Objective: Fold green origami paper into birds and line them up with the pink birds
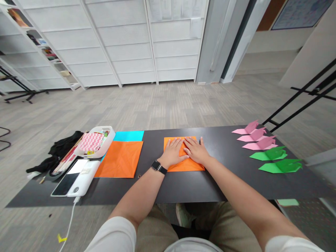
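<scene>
An orange paper sheet (183, 164) lies on the dark table (183, 189) in front of me, with a fold raised across its middle. My left hand (173, 152) lies flat on the sheet's left part, fingers stretched out; a black watch sits on that wrist. My right hand (195, 149) presses flat on the sheet's right part, fingers together and pointing up-left, its fingertips on the folded flap. The two hands touch at the middle. Neither hand grips anything.
A stack of orange paper (119, 159) over a cyan sheet (130, 135) lies left. A white tray (96, 141), a phone (68, 178), a white power bank (84, 180) and black cloth (64, 143) sit far left. Folded pink shapes (256, 137) and green shapes (278, 159) line the right.
</scene>
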A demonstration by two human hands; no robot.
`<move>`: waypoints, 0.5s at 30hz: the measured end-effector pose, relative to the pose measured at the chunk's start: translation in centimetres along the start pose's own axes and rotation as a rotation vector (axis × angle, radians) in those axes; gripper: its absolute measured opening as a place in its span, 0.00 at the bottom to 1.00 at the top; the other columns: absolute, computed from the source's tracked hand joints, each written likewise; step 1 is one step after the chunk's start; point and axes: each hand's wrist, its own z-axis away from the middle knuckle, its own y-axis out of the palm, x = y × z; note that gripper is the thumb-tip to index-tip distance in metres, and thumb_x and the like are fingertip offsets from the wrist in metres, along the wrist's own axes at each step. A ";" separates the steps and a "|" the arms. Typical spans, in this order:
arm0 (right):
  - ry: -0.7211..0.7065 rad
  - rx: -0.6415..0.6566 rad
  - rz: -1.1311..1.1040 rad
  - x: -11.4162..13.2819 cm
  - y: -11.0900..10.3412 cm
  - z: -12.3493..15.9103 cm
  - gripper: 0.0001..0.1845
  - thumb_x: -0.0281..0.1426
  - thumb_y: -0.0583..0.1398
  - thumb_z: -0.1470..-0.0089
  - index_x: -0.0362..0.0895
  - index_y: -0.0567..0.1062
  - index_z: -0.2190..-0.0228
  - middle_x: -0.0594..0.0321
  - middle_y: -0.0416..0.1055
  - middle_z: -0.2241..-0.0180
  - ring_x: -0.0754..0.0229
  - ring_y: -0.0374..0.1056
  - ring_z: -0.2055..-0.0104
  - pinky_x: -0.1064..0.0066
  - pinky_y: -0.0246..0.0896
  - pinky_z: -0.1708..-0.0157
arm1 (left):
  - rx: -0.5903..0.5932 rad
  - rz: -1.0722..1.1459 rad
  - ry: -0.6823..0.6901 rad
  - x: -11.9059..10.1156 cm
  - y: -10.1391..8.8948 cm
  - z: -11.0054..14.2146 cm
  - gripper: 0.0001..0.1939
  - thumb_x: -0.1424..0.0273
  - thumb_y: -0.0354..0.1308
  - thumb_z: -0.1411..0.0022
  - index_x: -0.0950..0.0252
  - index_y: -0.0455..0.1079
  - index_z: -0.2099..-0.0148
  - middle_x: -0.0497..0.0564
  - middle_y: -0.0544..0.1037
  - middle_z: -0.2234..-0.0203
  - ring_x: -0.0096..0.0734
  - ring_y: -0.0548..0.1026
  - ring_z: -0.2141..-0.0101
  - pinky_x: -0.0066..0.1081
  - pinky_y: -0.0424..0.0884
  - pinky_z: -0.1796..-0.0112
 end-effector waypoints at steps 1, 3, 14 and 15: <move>-0.009 0.005 0.019 -0.2 -0.1 0.2 0.30 0.43 0.48 0.26 0.53 0.63 0.28 0.53 0.55 0.25 0.39 0.52 0.24 0.21 0.22 0.29 | 0.009 -0.006 -0.003 0.0 0.0 0.0 0.48 0.42 0.57 0.32 0.64 0.52 0.21 0.62 0.56 0.24 0.55 0.50 0.24 0.59 0.42 0.26; -0.015 0.013 0.053 -0.6 -0.2 0.5 0.31 0.45 0.47 0.26 0.55 0.62 0.27 0.54 0.54 0.24 0.38 0.50 0.23 0.21 0.17 0.30 | 0.027 -0.015 -0.004 -0.2 0.1 0.0 0.48 0.40 0.55 0.31 0.64 0.52 0.21 0.62 0.55 0.23 0.55 0.49 0.23 0.59 0.41 0.26; 0.029 0.028 0.047 -1.1 -0.3 0.8 0.33 0.48 0.46 0.26 0.57 0.58 0.26 0.56 0.49 0.23 0.38 0.46 0.22 0.22 0.15 0.30 | -0.047 0.046 -0.183 3.4 -0.3 1.2 0.39 0.44 0.48 0.26 0.56 0.53 0.22 0.57 0.53 0.23 0.58 0.51 0.24 0.64 0.29 0.27; 0.032 0.026 0.041 -1.1 -0.2 0.8 0.33 0.48 0.46 0.26 0.57 0.58 0.26 0.56 0.49 0.23 0.38 0.46 0.22 0.23 0.15 0.30 | -0.071 0.054 -0.231 4.0 -0.5 1.3 0.39 0.45 0.49 0.26 0.57 0.53 0.22 0.58 0.54 0.23 0.60 0.51 0.24 0.65 0.28 0.27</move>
